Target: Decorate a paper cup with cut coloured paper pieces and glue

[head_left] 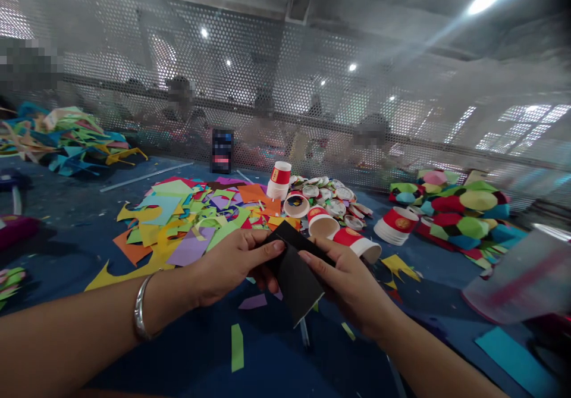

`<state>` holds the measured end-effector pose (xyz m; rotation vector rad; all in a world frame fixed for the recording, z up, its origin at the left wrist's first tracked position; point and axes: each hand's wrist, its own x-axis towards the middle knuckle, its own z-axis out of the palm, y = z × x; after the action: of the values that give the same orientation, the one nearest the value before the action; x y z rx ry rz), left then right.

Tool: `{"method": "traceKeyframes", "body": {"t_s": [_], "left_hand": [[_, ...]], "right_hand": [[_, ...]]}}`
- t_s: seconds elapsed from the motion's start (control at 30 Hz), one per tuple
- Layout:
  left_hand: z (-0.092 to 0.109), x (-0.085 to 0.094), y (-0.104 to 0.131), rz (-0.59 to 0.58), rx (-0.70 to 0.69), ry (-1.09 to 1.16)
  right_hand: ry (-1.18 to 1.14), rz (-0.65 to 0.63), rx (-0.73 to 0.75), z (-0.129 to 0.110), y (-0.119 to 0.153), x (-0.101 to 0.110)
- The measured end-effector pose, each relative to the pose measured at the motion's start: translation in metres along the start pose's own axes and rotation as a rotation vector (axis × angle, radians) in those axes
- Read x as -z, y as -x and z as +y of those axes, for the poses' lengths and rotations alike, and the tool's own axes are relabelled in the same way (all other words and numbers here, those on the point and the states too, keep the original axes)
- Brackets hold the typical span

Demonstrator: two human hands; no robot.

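Both my hands hold a folded piece of black paper (298,279) above the front middle of the table. My left hand (243,261), with a silver bangle (140,309) on its wrist, pinches the upper left part between thumb and fingers. At the right side, my right hand (345,276) grips it with the thumb on top. The paper's lower flap hangs toward me with a pale cut edge. Behind it spreads a heap of coloured paper scraps (191,207). Red and white paper cups (357,243) lie just beyond my right hand.
A stack of cups (280,181) stands at the back. Round pieces (328,196) are piled beside it. Paper balls (464,207) and a translucent tub (520,276) are on the right. Another scrap pile (66,139) lies far left. A phone (222,151) leans against the perforated metal screen (267,53).
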<state>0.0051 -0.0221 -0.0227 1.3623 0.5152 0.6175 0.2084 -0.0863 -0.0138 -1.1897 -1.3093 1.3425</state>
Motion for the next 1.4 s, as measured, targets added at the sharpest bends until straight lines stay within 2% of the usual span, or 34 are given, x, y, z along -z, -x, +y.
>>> {"method": "traceKeyframes", "body": {"t_s": [0.17, 0.5, 0.7, 0.93, 1.2, 1.3, 1.4], "left_hand": [[-0.002, -0.005, 0.001, 0.014, 0.026, -0.056], [-0.004, -0.002, 0.000, -0.017, 0.064, 0.070], [0.000, -0.002, 0.002, -0.007, 0.124, 0.057], [0.009, 0.006, 0.002, -0.036, 0.156, -0.013], [0.010, 0.010, 0.003, -0.064, 0.175, -0.045], [0.020, 0.016, 0.006, -0.111, 0.188, -0.152], [0.039, 0.035, 0.014, -0.222, 0.213, -0.408]], "right_hand": [[0.057, -0.018, 0.025, 0.004, -0.001, 0.003], [0.073, -0.010, 0.014, 0.002, -0.004, 0.003], [0.117, -0.010, 0.033, 0.004, -0.005, 0.005], [0.154, 0.043, 0.008, 0.003, -0.003, 0.002], [0.172, 0.051, 0.005, 0.002, -0.003, 0.002], [0.193, 0.071, 0.020, 0.001, -0.003, 0.000], [0.217, 0.101, 0.055, 0.000, -0.002, -0.001]]}}
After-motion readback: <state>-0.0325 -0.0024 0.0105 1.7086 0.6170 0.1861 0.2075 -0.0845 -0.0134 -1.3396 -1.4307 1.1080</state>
